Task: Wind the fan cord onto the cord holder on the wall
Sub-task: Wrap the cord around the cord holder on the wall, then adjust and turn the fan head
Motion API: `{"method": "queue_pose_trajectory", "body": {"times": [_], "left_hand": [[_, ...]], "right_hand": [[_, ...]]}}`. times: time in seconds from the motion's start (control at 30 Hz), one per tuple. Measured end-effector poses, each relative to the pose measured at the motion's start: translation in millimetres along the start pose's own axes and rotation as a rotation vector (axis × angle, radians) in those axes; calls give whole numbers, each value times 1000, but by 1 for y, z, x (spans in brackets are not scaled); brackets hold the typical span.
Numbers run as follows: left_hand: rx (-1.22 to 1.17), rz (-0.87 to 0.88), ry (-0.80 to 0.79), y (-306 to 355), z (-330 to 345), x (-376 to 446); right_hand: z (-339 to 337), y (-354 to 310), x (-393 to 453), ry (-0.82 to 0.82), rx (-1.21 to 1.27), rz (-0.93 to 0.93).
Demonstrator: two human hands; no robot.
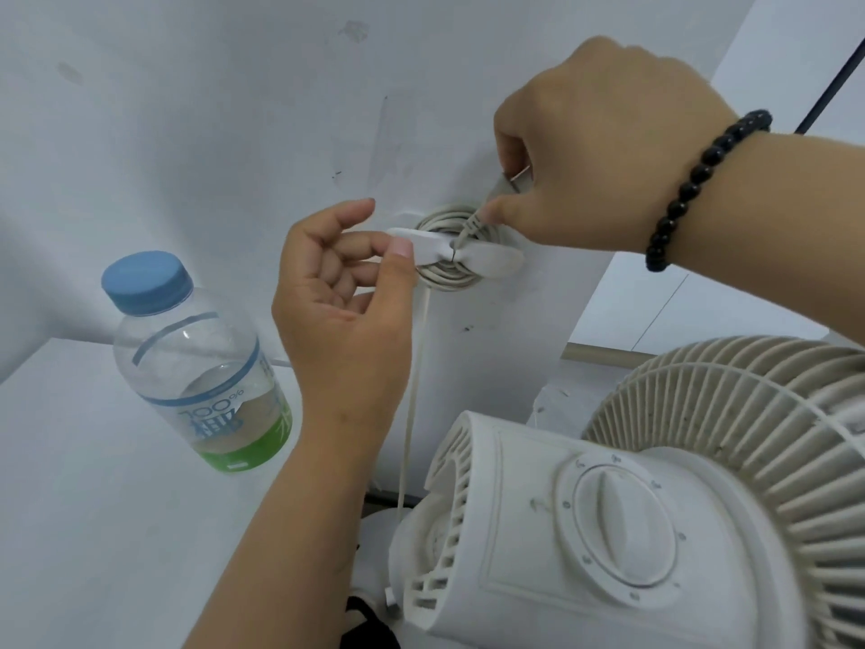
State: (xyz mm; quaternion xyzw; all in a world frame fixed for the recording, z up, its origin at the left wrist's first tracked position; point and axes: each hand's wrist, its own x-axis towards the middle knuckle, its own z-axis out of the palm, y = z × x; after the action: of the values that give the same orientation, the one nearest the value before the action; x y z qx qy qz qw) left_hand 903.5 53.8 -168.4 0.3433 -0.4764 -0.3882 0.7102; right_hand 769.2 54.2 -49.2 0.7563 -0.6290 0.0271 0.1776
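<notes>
The fan cord (444, 278) is seen wound in several loops around the cord holder (487, 262), a white flat piece fixed to the white wall (210, 110). One strand of the cord hangs straight down from the coil toward the base of the fan (655, 498), which stands low at the right with its ribbed grille and round dial facing the camera.

The left end of the holder is pinched between the thumb and curled fingers of the left hand (341, 292). The plug end of the cord (512, 180) is gripped by the right hand (604, 147), whose fingers are curled around it just above the coil; the thumb lies against the cord where it passes into the slot at the middle of the holder. Whether the cord is fully seated in that slot cannot be told, as the thumb and the blur hide it. A black beaded bracelet (692, 189) is worn on the right wrist.

On the white surface (70, 508) to the left, a clear plastic bottle (196, 367) with a blue cap (147, 283) and a green-edged label is standing upright. A low level of clear liquid is held in it, roughly the lower part only.
</notes>
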Motion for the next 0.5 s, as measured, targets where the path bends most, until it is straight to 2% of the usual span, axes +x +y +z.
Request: {"method": "queue_pose_trajectory", "body": {"times": [0.13, 0.27, 0.33, 0.5], "left_hand": [[0, -77, -103, 32, -3, -15], [97, -72, -371, 71, -14, -71], [176, -92, -368, 75, -17, -98], [414, 148, -339, 66, -20, -102]], "right_hand": [[0, 6, -2, 19, -48, 41], [-2, 10, 3, -3, -49, 35], [-3, 10, 5, -45, -29, 46], [-9, 9, 7, -184, 57, 12]]}}
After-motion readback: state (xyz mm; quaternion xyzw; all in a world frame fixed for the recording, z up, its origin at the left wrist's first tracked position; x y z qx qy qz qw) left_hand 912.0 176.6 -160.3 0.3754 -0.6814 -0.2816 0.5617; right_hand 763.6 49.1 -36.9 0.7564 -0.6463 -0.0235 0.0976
